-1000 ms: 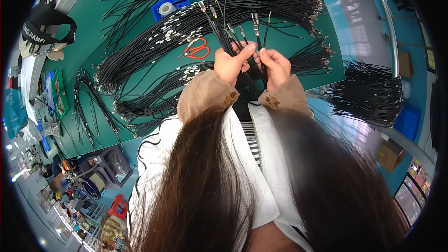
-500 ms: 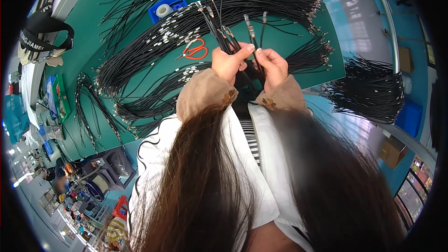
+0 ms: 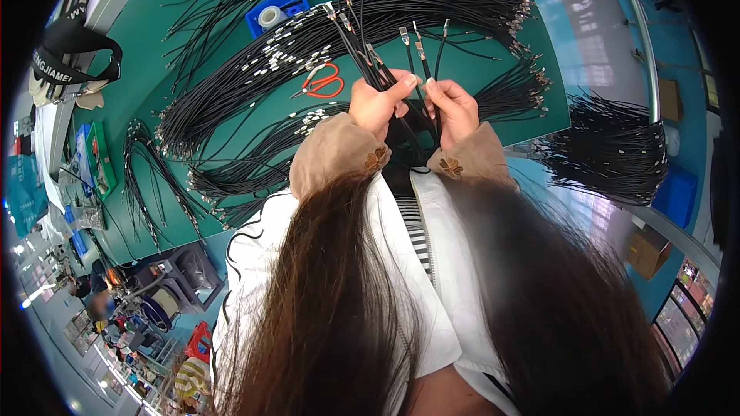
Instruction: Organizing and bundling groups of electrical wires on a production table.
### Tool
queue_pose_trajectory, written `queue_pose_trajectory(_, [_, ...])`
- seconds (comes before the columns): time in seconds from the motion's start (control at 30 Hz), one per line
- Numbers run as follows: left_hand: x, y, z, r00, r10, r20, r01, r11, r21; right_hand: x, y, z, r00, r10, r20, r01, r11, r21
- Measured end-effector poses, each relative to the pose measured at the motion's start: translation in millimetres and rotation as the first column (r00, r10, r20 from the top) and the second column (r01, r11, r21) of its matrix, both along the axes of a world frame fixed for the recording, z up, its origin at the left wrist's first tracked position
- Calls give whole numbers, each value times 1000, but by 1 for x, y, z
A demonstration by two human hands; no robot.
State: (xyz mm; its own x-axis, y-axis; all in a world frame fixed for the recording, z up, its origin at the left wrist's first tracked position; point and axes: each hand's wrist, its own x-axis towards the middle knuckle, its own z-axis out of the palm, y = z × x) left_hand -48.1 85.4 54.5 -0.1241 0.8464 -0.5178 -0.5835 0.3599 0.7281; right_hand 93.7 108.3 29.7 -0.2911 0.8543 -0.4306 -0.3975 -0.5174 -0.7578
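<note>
My left hand (image 3: 378, 102) is closed round several black cables (image 3: 356, 48), whose metal-tipped ends fan upward beyond my fingers. Beside it, my right hand (image 3: 453, 111) pinches a black cable (image 3: 440, 54) between thumb and fingers. A few more cable ends with metal terminals (image 3: 405, 32) stand up between the two hands; which hand grips each one I cannot tell. The cables' lower lengths run down toward my body between my sleeves. Both thumbs nearly meet.
Large bundles of black cables (image 3: 223, 100) curve across the green table (image 3: 139, 69). Orange-handled scissors (image 3: 324, 81) lie left of my hands. A blue bin (image 3: 295, 0) holds a white tape roll (image 3: 270, 18). More cables (image 3: 609, 150) hang over a rail at the right.
My right hand has shifted slightly right, its cable tilting with it. The metal-tipped ends between my hands have spread further apart.
</note>
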Motion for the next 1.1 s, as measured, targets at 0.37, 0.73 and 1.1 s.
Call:
queue_pose_trajectory(0.37, [0,-1,4,1000,-20,-1,20,999,-28,-1,-2,3,1000,-30,8,30,999,-28])
queue_pose_trajectory(0.73, [0,-2,3,1000,-30,3,30,999,-21,1,-3,10,999,30,14,-29,997,-66])
queue_pose_trajectory(1.1, [0,-2,2,1000,-24,11,24,1000,-18,2,-2,3,999,44,17,-44,999,7])
